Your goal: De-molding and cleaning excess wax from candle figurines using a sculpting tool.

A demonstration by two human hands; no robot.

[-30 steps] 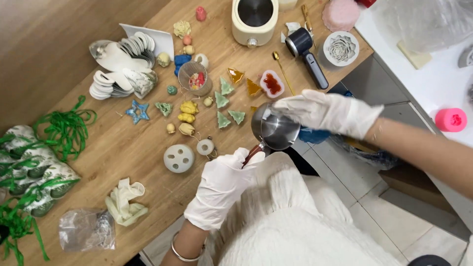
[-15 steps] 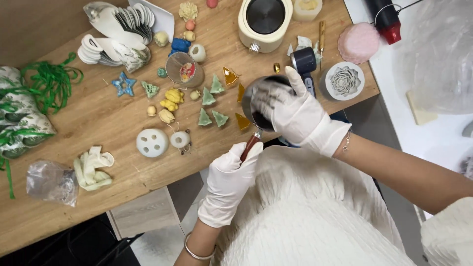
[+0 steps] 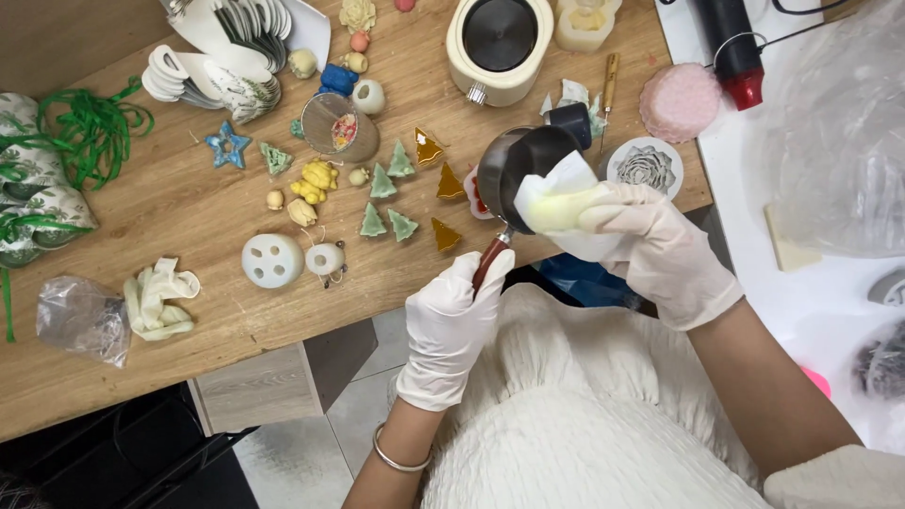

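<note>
Wooden tabletop (image 3: 189, 311) fills the upper left, crowded with small wax shapes, and the small metal pot (image 3: 517, 170) hangs at its near edge. Left of the pot lie green tree figures (image 3: 386, 203) and amber triangles (image 3: 447, 184); farther left sit a clear crumpled bag (image 3: 83, 319) and a wad of pale gloves (image 3: 160, 299). Above the pot stands a cream round melter (image 3: 500, 42) with a dark lid. Right of the pot are a pink round mould (image 3: 680, 101) and a white counter (image 3: 830, 283).

The left hand (image 3: 452, 325), gloved white, has its grip closed around the pot's reddish handle (image 3: 490, 261). The right hand (image 3: 660, 250), also gloved, pinches a folded white tissue (image 3: 556, 203) pressed into the pot's rim.

Below the pot, past the tabletop's edge, grey floor (image 3: 368, 405) stays open beside the white dress.
</note>
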